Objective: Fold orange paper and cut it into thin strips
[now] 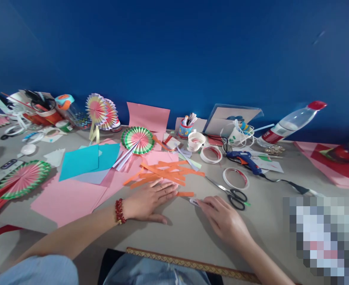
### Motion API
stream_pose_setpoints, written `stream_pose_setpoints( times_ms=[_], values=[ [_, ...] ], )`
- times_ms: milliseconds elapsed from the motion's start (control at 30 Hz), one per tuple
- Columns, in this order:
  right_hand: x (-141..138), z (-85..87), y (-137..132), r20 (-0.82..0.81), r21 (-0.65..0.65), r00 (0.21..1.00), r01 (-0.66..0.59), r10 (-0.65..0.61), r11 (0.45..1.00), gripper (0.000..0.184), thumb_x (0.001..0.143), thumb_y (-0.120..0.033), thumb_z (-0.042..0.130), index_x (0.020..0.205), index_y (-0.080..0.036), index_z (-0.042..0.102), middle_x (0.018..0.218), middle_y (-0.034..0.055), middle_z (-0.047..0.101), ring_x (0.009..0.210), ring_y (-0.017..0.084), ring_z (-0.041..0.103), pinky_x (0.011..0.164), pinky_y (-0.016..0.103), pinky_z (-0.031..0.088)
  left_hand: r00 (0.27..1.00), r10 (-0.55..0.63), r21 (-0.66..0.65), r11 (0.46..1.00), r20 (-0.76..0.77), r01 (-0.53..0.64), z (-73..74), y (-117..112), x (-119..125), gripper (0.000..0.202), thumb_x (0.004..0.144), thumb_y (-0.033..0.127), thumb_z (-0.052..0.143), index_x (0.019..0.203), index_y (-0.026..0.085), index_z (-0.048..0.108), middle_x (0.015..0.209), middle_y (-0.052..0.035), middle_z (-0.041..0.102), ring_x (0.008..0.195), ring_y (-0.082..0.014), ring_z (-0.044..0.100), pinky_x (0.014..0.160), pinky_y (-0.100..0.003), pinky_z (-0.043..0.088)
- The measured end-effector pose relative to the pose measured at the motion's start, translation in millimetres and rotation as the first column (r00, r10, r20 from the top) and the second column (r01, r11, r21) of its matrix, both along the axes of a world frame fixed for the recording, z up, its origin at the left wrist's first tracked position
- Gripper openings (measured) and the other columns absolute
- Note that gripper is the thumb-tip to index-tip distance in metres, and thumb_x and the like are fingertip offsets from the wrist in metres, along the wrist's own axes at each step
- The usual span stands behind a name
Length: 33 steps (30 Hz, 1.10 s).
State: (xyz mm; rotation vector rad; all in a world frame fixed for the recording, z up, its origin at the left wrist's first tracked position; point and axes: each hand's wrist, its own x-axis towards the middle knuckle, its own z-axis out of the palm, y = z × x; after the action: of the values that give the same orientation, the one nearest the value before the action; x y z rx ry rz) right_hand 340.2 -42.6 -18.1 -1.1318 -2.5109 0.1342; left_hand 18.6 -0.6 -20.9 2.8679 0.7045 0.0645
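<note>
My left hand, with a red bead bracelet at the wrist, lies flat on the table, its fingers stretched over the near side of a pile of orange paper strips. A short orange strip sticks out to the right of its fingertips. My right hand is closed around a small white tool, whose narrow end points left towards that strip; most of it is hidden under the fingers. Black-handled scissors lie half open just beyond my right hand.
Two rolls of tape, a blue glue gun with its cable and a tilted plastic bottle are to the right. Pink sheets, blue paper and folded paper fans spread left. A blue wall bounds the back.
</note>
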Motion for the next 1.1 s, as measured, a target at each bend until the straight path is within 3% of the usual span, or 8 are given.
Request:
stream_pose_setpoints(
  times_ms=[167, 333, 600, 867, 1100],
  values=[
    [3.0, -0.1, 2.8, -0.006, 0.002, 0.999, -0.044, 0.044, 0.999, 0.036, 0.097, -0.011, 0.041, 0.12, -0.019, 0.068, 0.099, 0.0099, 0.068, 0.087, 0.02, 0.063, 0.076, 0.03, 0.055, 1.0, -0.004, -0.022, 1.0, -0.002, 0.004, 0.3, 0.9, -0.1, 0.091, 0.097, 0.075, 0.032, 0.163, 0.017, 0.005, 0.167, -0.0095, 0.014, 0.155, -0.0266, 0.015, 0.127, -0.046, 0.002],
    [4.1, -2.5, 4.5, -0.011, -0.002, 0.999, -0.049, 0.049, 0.999, 0.035, 0.097, -0.012, 0.042, 0.12, -0.019, 0.067, 0.1, 0.0097, 0.068, 0.087, 0.02, 0.064, 0.076, 0.03, 0.055, 1.0, -0.013, -0.023, 1.0, 0.014, 0.013, -0.3, 1.9, 0.0, 0.094, 0.096, 0.075, 0.034, 0.163, 0.016, 0.006, 0.167, -0.0105, 0.018, 0.155, -0.0269, 0.017, 0.127, -0.046, 0.007],
    [3.9, -2.7, 6.9, -0.06, -0.035, 0.997, -0.053, 0.051, 0.998, 0.033, 0.097, -0.014, 0.041, 0.117, -0.021, 0.067, 0.1, 0.009, 0.068, 0.087, 0.019, 0.066, 0.076, 0.029, 0.057, 1.0, -0.005, -0.067, 0.998, 0.016, 0.006, -0.4, 1.9, 0.8, 0.094, 0.096, 0.075, 0.035, 0.163, 0.016, 0.006, 0.167, -0.0102, 0.015, 0.155, -0.0269, 0.016, 0.127, -0.048, 0.004],
    [6.2, -10.2, 9.7, -0.108, -0.018, 0.992, -0.071, 0.068, 0.997, 0.032, 0.097, -0.018, 0.044, 0.117, -0.025, 0.068, 0.102, 0.0081, 0.07, 0.089, 0.019, 0.069, 0.076, 0.027, 0.059, 0.999, 0.004, -0.037, 0.999, 0.043, -0.002, 7.6, -0.5, 1.1, 0.094, 0.096, 0.072, 0.041, 0.162, 0.013, 0.01, 0.166, -0.0116, 0.02, 0.155, -0.0256, 0.018, 0.128, -0.047, 0.008],
    [9.8, -18.5, 11.3, -0.123, 0.033, 0.986, -0.106, 0.11, 0.994, 0.031, 0.095, -0.018, 0.048, 0.118, -0.025, 0.068, 0.1, 0.0067, 0.07, 0.089, 0.018, 0.07, 0.075, 0.024, 0.059, 0.997, 0.027, -0.011, 1.0, 0.07, -0.026, 3.1, -2.9, 1.7, 0.095, 0.095, 0.073, 0.043, 0.162, 0.013, 0.013, 0.165, -0.0117, 0.023, 0.155, -0.024, 0.018, 0.128, -0.046, 0.008]
  ],
)
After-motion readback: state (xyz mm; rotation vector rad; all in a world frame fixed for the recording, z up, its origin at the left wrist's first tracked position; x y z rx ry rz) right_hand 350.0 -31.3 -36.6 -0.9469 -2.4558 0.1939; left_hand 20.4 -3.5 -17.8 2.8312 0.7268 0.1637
